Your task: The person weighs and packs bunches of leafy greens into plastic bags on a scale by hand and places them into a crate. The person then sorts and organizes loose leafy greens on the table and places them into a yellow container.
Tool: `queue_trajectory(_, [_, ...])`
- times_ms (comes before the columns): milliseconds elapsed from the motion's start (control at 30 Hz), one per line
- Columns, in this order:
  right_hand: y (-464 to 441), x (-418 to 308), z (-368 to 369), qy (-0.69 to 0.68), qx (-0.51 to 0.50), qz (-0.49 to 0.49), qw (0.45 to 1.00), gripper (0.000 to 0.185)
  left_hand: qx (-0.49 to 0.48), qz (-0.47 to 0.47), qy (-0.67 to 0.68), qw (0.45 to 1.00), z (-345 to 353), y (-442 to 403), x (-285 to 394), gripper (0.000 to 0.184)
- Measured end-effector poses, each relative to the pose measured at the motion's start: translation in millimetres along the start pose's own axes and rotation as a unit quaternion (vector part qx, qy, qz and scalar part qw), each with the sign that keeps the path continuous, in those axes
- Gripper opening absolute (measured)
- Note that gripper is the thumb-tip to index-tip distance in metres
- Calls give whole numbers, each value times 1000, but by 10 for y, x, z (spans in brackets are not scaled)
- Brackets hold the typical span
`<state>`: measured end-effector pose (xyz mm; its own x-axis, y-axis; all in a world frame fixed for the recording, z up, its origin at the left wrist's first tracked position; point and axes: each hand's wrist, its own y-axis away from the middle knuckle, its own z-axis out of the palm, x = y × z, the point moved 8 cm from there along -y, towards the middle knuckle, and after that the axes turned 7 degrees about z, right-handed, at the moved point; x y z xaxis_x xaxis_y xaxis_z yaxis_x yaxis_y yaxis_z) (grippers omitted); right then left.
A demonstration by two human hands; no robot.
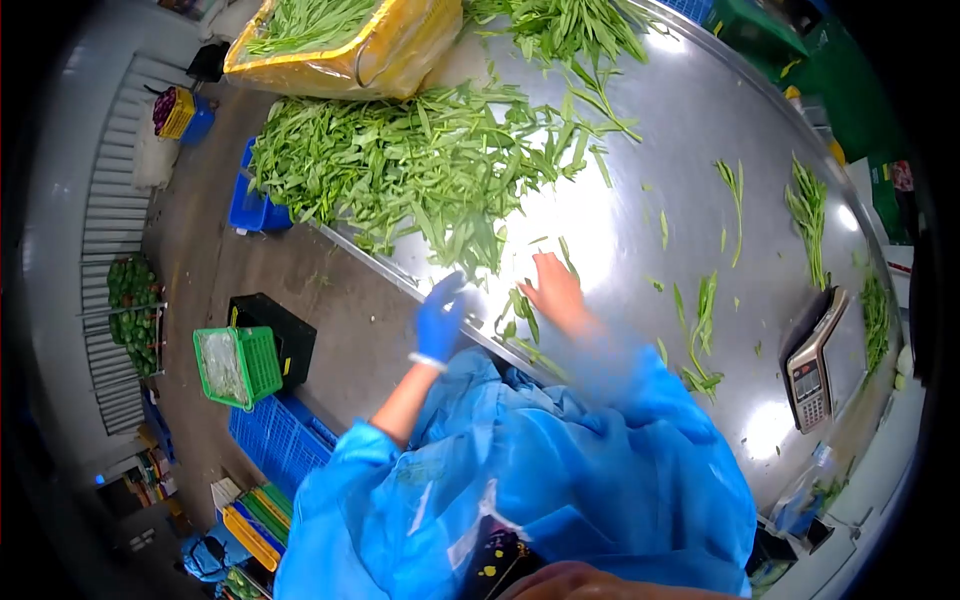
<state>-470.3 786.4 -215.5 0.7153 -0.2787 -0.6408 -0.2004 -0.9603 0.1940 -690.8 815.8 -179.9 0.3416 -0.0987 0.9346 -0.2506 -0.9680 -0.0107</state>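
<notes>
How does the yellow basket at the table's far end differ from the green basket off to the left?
The yellow basket is up on the metal table; the green basket is off it, by a black crate. The yellow basket holds long leafy greens; the green basket shows mostly whitish plastic film. Both have film on them.

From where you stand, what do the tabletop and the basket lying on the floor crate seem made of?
The tabletop looks like smooth, polished metal, probably stainless steel, given its grey sheen and bright glare. The green basket seems moulded plastic, judging by its uniform colour and slatted side.
</notes>
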Motion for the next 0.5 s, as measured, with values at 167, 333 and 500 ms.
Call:
queue_trajectory(167, [705, 762, 365, 121, -49, 30, 991, 27, -298, 340, -254, 855, 1298, -919, 390, 52])
queue_trajectory(333, [927, 647, 125, 202, -73, 175, 961, 29, -375, 414, -383, 736, 1364, -1558, -426, 59])
queue_trajectory(500, [775, -49, 40, 251, -44, 257, 932, 40, -265, 316, -334, 847, -218, -2716, -1296, 47])
